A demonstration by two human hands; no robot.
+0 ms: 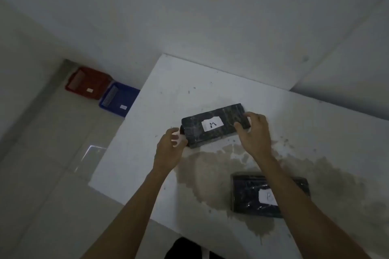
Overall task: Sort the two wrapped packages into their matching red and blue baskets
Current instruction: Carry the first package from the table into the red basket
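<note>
A black wrapped package point(214, 125) with a white label marked "M" lies on the white table point(210, 82). My left hand point(169, 149) curls around its left end and my right hand point(254, 132) grips its right end. A second black wrapped package point(248, 193) with a white label lies nearer me on the right, partly hidden by my right forearm. On the floor at the left, against the wall, stand a red basket point(88, 82) and a blue basket point(119, 99), side by side, each with a small white tag.
The table top has a large brownish stain point(212, 174) between the two packages and towards the right. The table's left edge drops to a tiled floor point(52, 153). A grey wall runs behind the table and baskets.
</note>
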